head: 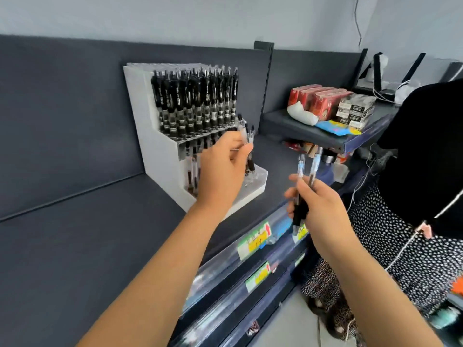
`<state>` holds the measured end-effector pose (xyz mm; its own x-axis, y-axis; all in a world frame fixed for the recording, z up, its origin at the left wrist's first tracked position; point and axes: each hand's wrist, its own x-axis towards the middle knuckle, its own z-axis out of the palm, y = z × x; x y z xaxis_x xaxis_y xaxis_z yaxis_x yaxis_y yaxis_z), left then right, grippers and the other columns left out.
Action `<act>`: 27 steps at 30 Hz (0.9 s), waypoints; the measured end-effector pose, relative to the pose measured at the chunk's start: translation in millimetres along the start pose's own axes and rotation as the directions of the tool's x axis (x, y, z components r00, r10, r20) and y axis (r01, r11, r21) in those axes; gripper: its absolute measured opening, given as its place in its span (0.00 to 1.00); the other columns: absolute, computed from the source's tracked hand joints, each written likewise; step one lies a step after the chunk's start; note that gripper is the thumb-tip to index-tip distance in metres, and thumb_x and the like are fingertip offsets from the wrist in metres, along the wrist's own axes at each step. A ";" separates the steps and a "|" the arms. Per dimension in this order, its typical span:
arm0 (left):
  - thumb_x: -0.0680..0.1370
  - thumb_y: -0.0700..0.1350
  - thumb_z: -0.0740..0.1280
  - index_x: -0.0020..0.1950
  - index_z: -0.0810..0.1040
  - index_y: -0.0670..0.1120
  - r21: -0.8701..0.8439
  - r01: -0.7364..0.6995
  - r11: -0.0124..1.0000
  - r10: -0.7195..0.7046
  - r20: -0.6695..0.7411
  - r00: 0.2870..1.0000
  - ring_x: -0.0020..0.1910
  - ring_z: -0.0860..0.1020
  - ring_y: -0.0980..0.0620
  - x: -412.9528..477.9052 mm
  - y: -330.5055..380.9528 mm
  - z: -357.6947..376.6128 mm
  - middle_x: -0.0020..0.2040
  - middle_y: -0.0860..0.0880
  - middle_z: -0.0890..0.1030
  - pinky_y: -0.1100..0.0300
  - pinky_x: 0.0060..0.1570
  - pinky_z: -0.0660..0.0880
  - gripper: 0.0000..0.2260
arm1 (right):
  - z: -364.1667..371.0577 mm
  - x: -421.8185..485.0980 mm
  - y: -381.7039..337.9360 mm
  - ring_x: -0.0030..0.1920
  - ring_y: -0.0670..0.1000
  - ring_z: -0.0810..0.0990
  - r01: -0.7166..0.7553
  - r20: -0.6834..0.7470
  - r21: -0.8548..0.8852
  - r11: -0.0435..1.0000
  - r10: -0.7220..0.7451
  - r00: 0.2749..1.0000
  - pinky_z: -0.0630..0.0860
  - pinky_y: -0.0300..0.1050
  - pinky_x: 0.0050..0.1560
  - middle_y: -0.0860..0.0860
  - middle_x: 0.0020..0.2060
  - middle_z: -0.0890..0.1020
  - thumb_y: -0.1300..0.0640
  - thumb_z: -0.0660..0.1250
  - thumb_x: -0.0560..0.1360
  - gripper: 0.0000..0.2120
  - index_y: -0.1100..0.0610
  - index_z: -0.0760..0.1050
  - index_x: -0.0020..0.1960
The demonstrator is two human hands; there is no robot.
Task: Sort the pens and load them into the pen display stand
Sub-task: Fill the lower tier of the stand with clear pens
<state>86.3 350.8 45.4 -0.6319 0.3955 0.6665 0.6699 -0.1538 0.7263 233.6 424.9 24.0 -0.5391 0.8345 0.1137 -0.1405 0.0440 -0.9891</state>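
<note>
1. Pen display stand (160, 151): white, stepped, standing on the dark grey shelf (87, 221) against its back panel.
2. Upper tiers: packed with upright black pens (198, 101), row behind row, clips uppermost. No free slot can be made out.
3. Lower tier: only partly filled. A few clear-barrelled pens (191, 171) stand at its left end. The rest of the tier is hidden by the left hand, except for one or two pens at its right end.
4. Left hand (223, 169): raised in front of the lower tier. Its grip is pinching a single pen (243, 131) between thumb and fingertips. The pen is blurred and points upward, just before the stand's right end. Contact with the stand cannot be told.
5. Right hand (318, 204): well apart from the stand, above the shelf's front edge. Its grip is curled round a bundle of pens (300, 169), at least two, clear barrels up and dark rubber sections down.
6. Shelf edge: price labels (254, 240), green and yellow, behind a clear strip.
7. Neighbouring shelf (288, 123), to the right and slightly higher: red boxes (318, 101), black-and-white boxes (355, 110), a white pouch (300, 112) and a blue packet (335, 127).
8. A second person (413, 234) stands at far right in a black top and dotted skirt.
</note>
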 end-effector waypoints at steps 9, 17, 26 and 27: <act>0.77 0.42 0.68 0.47 0.80 0.42 0.320 0.018 0.947 -0.027 0.023 0.999 0.37 0.81 0.51 22.6 -47.4 63.0 0.37 0.45 0.83 0.50 0.41 0.78 0.04 | -18.2 113.7 6.8 0.32 0.49 0.79 0.076 0.132 0.106 0.991 -0.090 0.987 0.78 0.39 0.37 0.47 0.35 0.83 0.60 0.60 0.81 0.07 0.52 0.76 0.54; 0.78 0.46 0.67 0.44 0.80 0.42 0.647 0.179 0.741 -0.228 -0.008 0.974 0.39 0.80 0.47 25.0 -35.5 86.7 0.37 0.46 0.82 0.50 0.43 0.77 0.08 | -20.9 169.2 16.2 0.40 0.52 0.84 -0.030 0.407 0.208 0.978 -0.059 0.912 0.80 0.42 0.40 0.53 0.42 0.84 0.61 0.61 0.80 0.05 0.56 0.76 0.53; 0.76 0.53 0.68 0.43 0.81 0.47 0.832 0.257 0.491 -0.334 -0.092 0.938 0.37 0.79 0.53 20.9 1.8 85.5 0.36 0.53 0.81 0.55 0.42 0.78 0.10 | -29.3 178.8 16.1 0.43 0.54 0.85 -0.074 0.565 0.198 0.978 -0.052 0.823 0.81 0.43 0.42 0.54 0.43 0.86 0.62 0.67 0.76 0.04 0.59 0.78 0.50; 0.76 0.50 0.69 0.42 0.81 0.48 0.765 0.244 0.596 -0.272 -0.094 0.958 0.34 0.79 0.57 19.9 8.4 83.5 0.34 0.55 0.81 0.57 0.40 0.78 0.07 | -29.6 177.5 13.6 0.42 0.55 0.86 -0.061 0.589 0.195 0.979 -0.067 0.805 0.82 0.44 0.42 0.55 0.42 0.86 0.61 0.69 0.74 0.04 0.58 0.79 0.49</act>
<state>111.9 433.0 50.8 -0.8242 0.3357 0.4561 0.5429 0.6977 0.4674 160.6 589.8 28.0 -0.9138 0.3458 0.2129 -0.2666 -0.1154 -0.9569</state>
